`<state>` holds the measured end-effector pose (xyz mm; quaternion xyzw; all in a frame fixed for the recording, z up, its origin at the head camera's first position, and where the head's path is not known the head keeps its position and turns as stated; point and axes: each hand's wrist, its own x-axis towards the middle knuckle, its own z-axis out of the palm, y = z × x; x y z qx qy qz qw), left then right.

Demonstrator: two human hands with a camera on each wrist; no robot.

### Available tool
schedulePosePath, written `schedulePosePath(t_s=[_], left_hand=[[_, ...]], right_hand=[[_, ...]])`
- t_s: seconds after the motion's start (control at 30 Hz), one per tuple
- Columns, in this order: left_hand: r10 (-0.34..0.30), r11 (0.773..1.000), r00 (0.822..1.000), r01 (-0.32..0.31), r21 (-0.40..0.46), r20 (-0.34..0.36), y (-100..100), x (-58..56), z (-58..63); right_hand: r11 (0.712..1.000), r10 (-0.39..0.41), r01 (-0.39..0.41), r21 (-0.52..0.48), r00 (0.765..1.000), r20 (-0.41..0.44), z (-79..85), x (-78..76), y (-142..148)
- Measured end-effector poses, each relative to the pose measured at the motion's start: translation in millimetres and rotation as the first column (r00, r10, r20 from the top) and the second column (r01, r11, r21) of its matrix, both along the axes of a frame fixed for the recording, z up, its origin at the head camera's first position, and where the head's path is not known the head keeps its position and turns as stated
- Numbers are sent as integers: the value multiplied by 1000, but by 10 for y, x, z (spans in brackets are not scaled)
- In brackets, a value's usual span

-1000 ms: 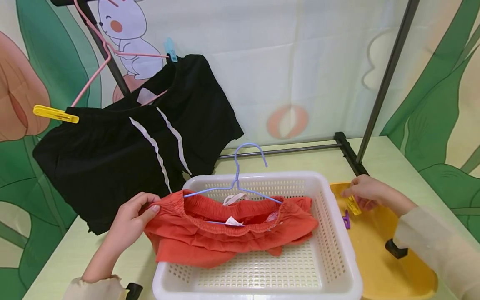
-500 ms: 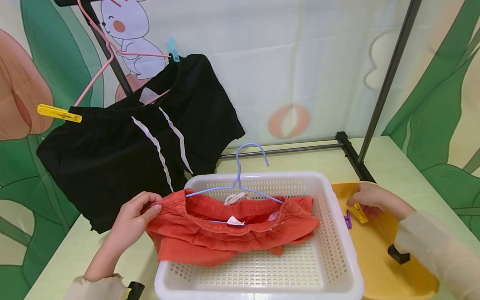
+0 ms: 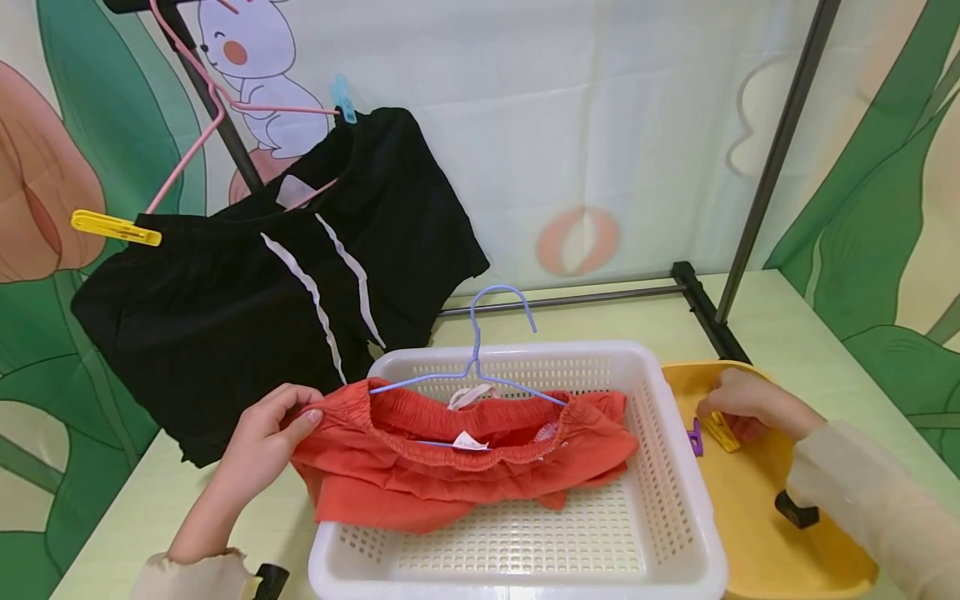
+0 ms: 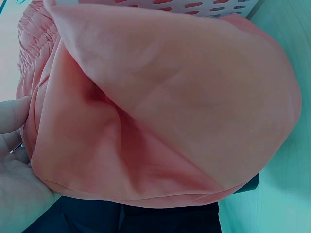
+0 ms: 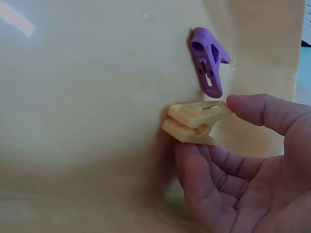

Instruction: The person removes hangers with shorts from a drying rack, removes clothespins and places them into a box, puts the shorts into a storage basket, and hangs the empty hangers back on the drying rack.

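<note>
My left hand [image 3: 262, 437] pinches the left end of the waistband of the orange-red shorts [image 3: 420, 492], which lie over the white basket [image 3: 708, 533]. A blue-violet hanger [image 3: 476, 358] sits inside the waistband, its hook pointing up. In the left wrist view a wide leg of the shorts [image 4: 194, 97] fills most of the picture. My right hand [image 3: 757, 404] is in the yellow tray [image 3: 750, 517], holding a yellow clothespin [image 5: 194, 119] between thumb and fingers. Close beside that clothespin, a purple clothespin [image 5: 206, 63] lies in the tray.
Black shorts [image 3: 225, 333] hang from a pink hanger [image 3: 213, 100] at the left, with a yellow clothespin [image 3: 116, 227] and a light blue clothespin [image 3: 343, 100] on the waistband. A dark rack pole [image 3: 780, 158] rises behind the tray.
My right hand has shifted slightly right and down in the tray along with the yellow clothespin. The left hand keeps its grip on the shorts, which stay in place.
</note>
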<state>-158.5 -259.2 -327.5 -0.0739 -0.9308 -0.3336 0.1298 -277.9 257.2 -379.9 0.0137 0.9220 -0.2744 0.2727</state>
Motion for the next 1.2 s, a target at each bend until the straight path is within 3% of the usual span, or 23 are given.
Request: schedulePosePath(t_s=[0.87,1.2], left_hand=[[3,1000,1000,-3,-6,10,-3,-14,-2],[-4,1000,1000,4,3,9,-7,-16,-8]], right_hand=[[995,-4,6,100,1000,-29,-61,-19,8],[996,7,-3,85,999,-44,-13,-15,7]])
